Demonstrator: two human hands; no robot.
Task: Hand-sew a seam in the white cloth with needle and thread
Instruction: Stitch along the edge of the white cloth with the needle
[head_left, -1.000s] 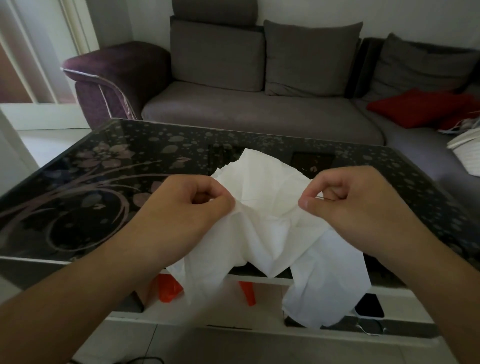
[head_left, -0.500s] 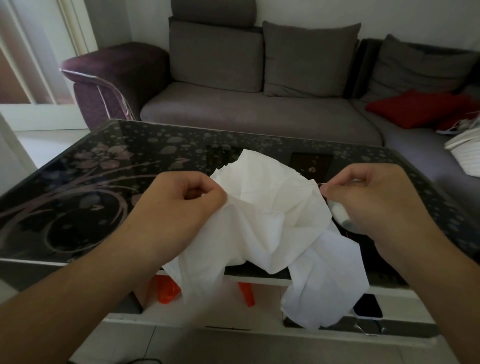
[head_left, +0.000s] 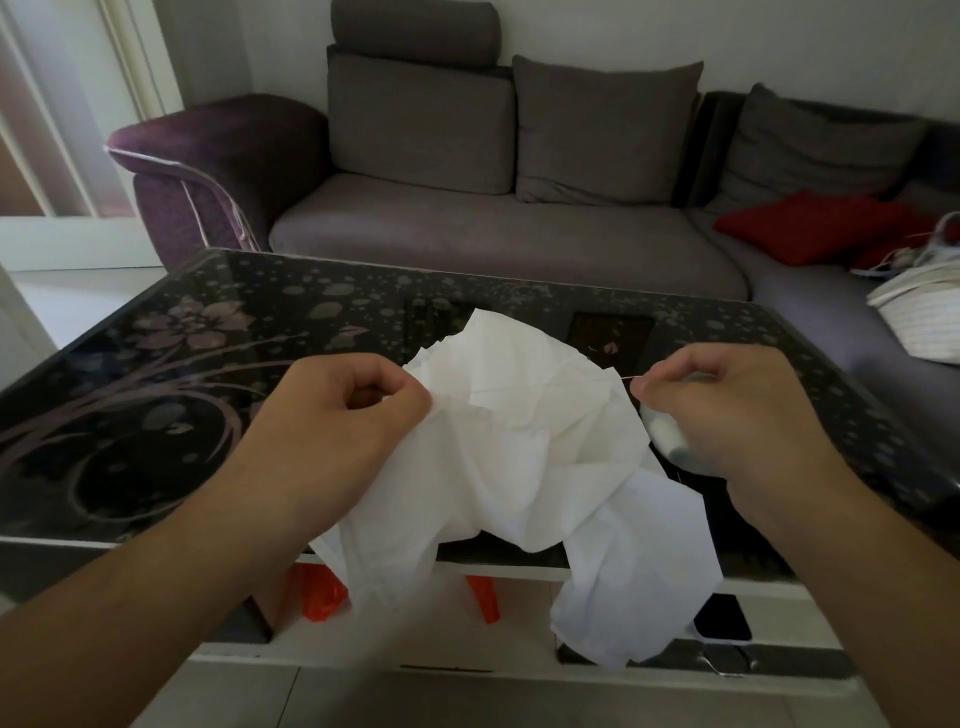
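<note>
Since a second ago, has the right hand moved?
Yes. The right hand has drawn rightward, away from the left hand and off the white cloth, judged against the table's pattern.

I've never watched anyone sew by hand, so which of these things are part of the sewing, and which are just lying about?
Part of the sewing:
- white cloth, held by the left hand
- thread, pulled taut by the right hand
- spool tucked in that hand

Just lying about:
- glass table
- sofa
- red cushion
- orange bag under the table
</note>
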